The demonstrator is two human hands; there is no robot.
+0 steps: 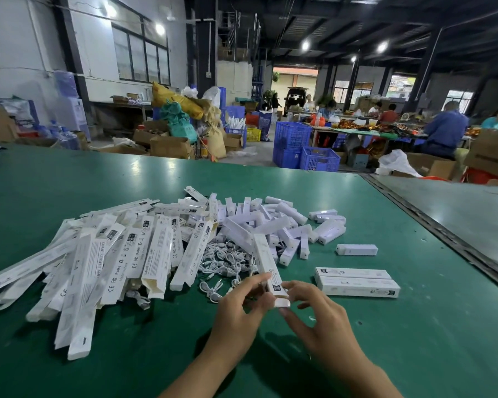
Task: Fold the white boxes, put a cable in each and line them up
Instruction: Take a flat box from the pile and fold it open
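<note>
A long white box is held above the green table, its near end toward me. My left hand pinches that end from the left. My right hand touches the small end flap from the right with its fingertips. Two folded boxes lie side by side to the right. A tangle of white cables lies just beyond my hands. Flat unfolded boxes spread in a big pile to the left.
A heap of small white lamp units lies beyond the cables, with one apart on the right. A dark seam marks the table's right edge. Blue crates, cartons and seated people fill the hall behind.
</note>
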